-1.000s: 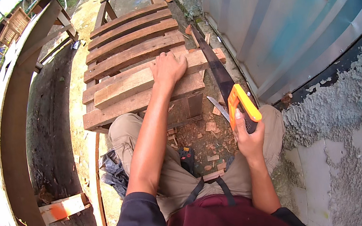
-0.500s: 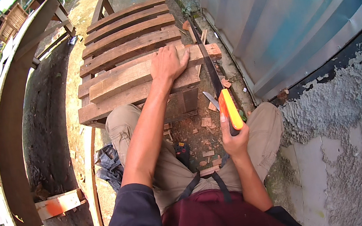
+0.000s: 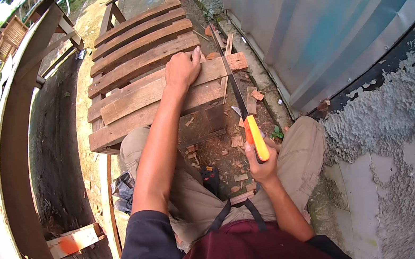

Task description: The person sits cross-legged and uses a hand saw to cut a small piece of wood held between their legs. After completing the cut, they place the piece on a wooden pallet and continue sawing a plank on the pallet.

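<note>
My left hand [image 3: 183, 70] is closed over a light wooden board [image 3: 133, 100], its fingers curled at the far edge and the thumb lying toward the right. The board rests across a slatted wooden frame [image 3: 149, 63], with its right end jutting past the slats. My right hand [image 3: 263, 163] grips the yellow and orange handle of a handsaw [image 3: 255, 138]. The saw's dark blade crosses the board near that right end, pointing away from me. How deep the blade sits in the wood I cannot tell.
A corrugated metal sheet [image 3: 309, 23] and a rough plastered wall [image 3: 378, 120] stand close on the right. Wood offcuts [image 3: 236, 141] and chips litter the ground between my legs. To the left is a long wooden bench-like structure [image 3: 13, 142], near a black plastic bag [image 3: 123, 190].
My right hand has drawn the saw handle back a little toward me. The left thumb has moved closer to its fingers. The whole view has shifted slightly.
</note>
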`<state>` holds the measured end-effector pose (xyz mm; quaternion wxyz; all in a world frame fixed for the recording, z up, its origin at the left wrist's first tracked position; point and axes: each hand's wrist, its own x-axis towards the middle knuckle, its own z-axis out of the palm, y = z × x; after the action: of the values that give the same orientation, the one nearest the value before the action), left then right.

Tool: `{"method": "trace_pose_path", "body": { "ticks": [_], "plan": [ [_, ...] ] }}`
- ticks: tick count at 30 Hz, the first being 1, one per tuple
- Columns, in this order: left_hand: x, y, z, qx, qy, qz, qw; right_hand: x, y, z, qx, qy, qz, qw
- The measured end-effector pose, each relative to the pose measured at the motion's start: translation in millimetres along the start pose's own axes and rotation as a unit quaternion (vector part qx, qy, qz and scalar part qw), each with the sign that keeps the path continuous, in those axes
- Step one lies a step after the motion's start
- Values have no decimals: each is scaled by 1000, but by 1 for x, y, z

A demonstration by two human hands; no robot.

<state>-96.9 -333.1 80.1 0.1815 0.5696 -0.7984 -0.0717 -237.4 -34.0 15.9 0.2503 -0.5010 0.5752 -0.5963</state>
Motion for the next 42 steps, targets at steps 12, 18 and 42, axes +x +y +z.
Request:
{"method": "trace_pose_path", "body": {
  "ticks": [12,18,42],
  "plan": [
    [15,7,-4,25,-133,-131,982,-15,52,4,20,-47,28,998],
    [6,12,-6,30,-103,-134,985,-73,75,-22,-17,-44,39,998],
    [14,21,-9,28,-104,-113,988,120,55,27,83,15,-1,996]
  ]
}}
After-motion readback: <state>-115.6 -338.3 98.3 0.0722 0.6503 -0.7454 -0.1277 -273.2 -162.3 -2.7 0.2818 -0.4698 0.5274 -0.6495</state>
